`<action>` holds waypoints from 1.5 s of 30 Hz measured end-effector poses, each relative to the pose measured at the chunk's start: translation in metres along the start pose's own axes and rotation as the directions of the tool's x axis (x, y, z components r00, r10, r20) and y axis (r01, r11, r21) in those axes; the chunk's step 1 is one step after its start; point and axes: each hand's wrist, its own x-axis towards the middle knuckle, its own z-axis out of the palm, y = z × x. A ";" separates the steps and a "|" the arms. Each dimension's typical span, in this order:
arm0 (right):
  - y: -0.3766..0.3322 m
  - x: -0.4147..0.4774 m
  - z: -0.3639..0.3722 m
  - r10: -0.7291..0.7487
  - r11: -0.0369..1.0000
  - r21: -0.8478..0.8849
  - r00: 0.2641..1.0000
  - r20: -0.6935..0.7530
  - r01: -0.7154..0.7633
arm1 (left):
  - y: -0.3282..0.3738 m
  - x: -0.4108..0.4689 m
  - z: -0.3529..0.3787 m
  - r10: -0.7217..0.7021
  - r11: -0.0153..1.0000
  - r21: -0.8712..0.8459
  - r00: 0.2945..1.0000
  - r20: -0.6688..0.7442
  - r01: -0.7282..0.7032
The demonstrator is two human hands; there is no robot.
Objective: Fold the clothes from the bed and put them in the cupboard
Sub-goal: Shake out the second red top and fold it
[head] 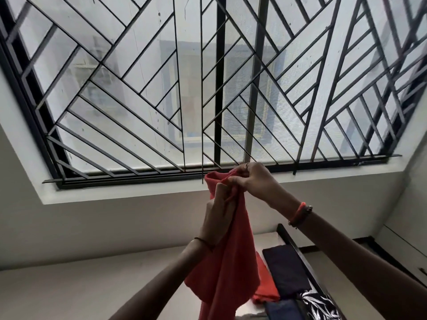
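Before the barred window (161,88), I hold the red garment (231,262) high so it hangs straight for folding. My left grip (219,211) is clamped on its bunched edge and my right grip (254,181) pinches the top hem. Below, folded clothes (285,271) lie on what seems to be the bed (270,239), beside a pale wall (115,227).

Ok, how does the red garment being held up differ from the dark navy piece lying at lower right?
The red garment hangs in the air, gripped by the left hand and right hand; the dark navy piece lies flat. The red garment is bunched and unfolded; the dark navy piece looks folded into a neat rectangle. Both are plain, unprinted cloth.
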 end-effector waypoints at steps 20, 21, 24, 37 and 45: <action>0.001 0.002 -0.012 -0.028 0.874 0.474 0.985 -0.171 0.107 | 0.017 0.138 -0.053 -0.256 0.959 0.272 0.636 0.728 0.076; 0.002 0.002 -0.013 -0.010 0.868 0.482 0.976 -0.216 0.115 | 0.018 0.140 -0.050 -0.245 0.960 0.272 0.647 0.722 0.060; 0.015 0.003 -0.015 -0.017 0.885 0.422 0.920 -0.392 0.196 | 0.015 0.147 -0.045 -0.201 0.966 0.255 0.712 0.673 0.032; 0.152 -0.021 0.025 0.050 0.957 -0.268 0.973 -0.224 -0.111 | 0.002 0.180 -0.051 -0.186 0.932 0.361 0.905 0.384 0.038; 0.187 -0.010 -0.013 0.125 0.952 -0.240 0.960 -0.252 -0.187 | 0.011 0.211 -0.075 -0.167 0.912 0.403 0.966 0.196 0.076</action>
